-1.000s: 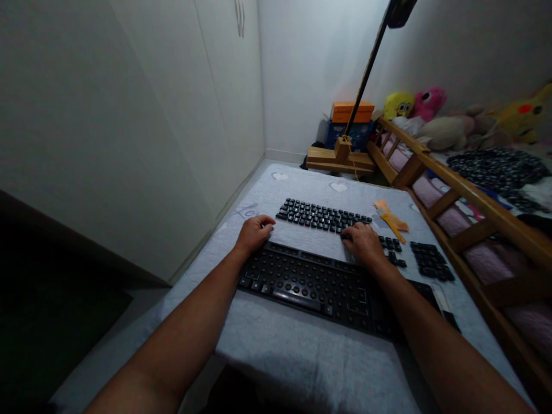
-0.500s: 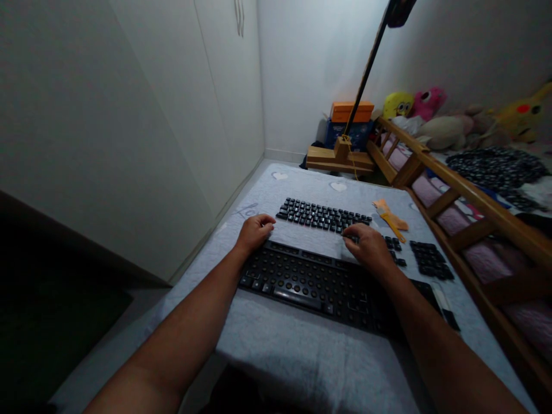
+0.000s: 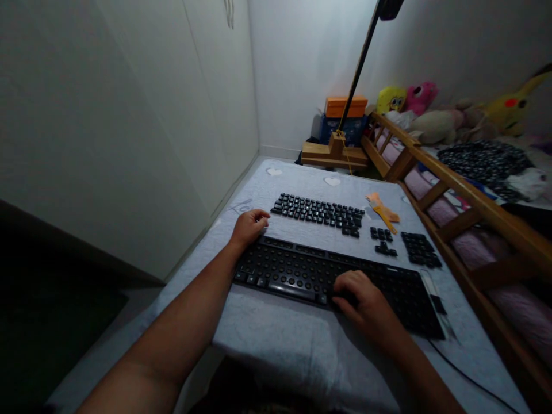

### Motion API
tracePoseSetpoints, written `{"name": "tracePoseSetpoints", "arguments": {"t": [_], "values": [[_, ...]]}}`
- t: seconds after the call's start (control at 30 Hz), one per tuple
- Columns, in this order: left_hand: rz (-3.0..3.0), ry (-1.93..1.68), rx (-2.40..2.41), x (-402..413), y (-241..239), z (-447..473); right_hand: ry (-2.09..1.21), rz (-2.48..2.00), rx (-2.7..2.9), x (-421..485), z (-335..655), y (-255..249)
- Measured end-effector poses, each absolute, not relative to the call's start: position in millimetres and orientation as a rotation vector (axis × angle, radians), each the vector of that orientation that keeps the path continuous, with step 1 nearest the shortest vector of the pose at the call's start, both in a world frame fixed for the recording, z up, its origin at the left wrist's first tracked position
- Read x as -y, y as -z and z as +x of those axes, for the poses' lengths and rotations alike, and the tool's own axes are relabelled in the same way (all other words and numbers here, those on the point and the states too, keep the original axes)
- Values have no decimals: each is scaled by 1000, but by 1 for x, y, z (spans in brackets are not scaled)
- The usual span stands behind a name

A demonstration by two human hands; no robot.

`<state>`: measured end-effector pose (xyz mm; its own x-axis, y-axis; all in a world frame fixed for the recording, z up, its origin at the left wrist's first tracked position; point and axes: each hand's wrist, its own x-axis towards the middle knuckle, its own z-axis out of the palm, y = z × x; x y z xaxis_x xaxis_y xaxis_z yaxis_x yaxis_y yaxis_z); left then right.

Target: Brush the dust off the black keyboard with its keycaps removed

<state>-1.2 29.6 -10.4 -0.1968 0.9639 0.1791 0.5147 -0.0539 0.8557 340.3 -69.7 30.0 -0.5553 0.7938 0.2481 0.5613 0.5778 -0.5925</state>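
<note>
A black keyboard lies across the bed-like covered surface, most of its key positions bare, showing round dark domes. A long spacebar and a few bottom-row keys are in place. My right hand is over the bottom row, right of the spacebar, thumb and fingers pinched on a keycap that is mostly hidden. My left hand rests at the keyboard's upper left corner, loosely curled, with a gap between thumb and fingers and nothing visible in it. Loose black keycaps lie in rows behind the keyboard.
Further keycap groups sit at the right. A yellow-handled brush lies on an orange cloth. The keyboard's cable trails right. A wooden bed rail borders the right, a white wardrobe the left.
My right hand has moved from the loose keycap rows toward me, down to the keyboard's bottom row. My left hand stays at the corner. The view has shifted slightly.
</note>
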Motion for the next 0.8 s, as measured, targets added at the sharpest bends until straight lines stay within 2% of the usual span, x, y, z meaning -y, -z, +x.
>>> {"name": "tracePoseSetpoints", "arguments": {"t": [0.8], "values": [[1533, -1202, -1733, -30, 14, -3, -529, -1031, 2294, 90, 344, -17]]}}
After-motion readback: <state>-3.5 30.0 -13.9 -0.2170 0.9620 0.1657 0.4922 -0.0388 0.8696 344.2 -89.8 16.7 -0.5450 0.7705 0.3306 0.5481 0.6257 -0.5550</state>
